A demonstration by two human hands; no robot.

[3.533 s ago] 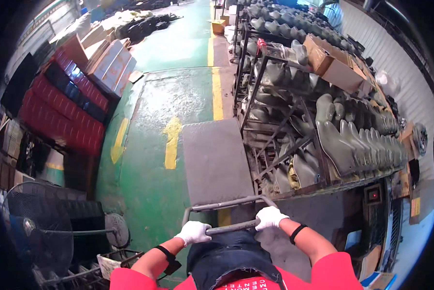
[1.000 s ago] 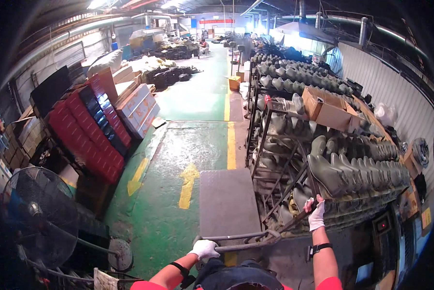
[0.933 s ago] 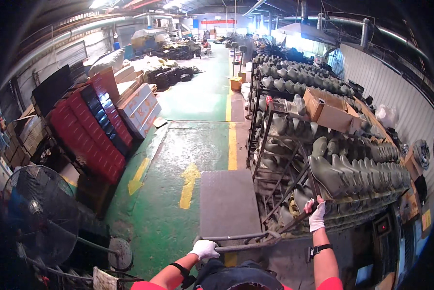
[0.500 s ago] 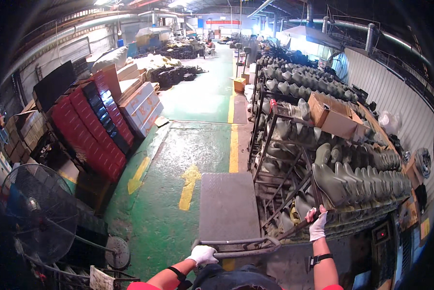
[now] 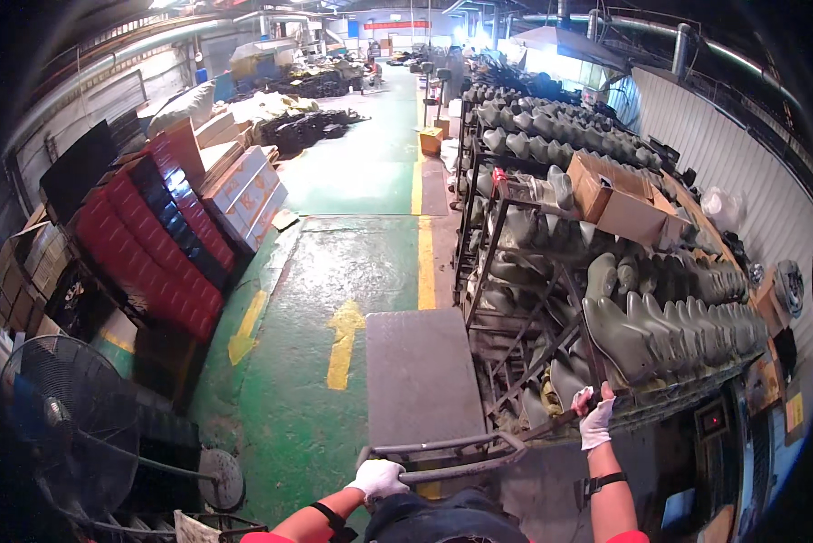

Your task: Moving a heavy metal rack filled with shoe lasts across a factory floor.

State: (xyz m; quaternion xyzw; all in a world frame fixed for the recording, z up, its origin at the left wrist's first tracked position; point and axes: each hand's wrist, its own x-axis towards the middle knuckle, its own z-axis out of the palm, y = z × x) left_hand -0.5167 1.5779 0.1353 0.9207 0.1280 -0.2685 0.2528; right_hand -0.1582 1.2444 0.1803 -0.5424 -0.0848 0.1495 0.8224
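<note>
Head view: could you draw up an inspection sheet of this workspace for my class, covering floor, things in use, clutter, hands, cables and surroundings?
Surface: green floor, worn and shiny in places, with yellow arrows.
Things in use: flat grey platform with a tubular handle; metal rack filled with grey-green boot-shaped forms.
Clutter: open cardboard box on top of the rack; dark pile farther off on the left.
Hands: left hand, gloved, grips the handle; right hand, gloved, is at the rack's near corner, firmness unclear.
Cables: coiled bundle far right, cable or hose unclear.
Surroundings: fan and red stacks left; corrugated wall right.
</note>
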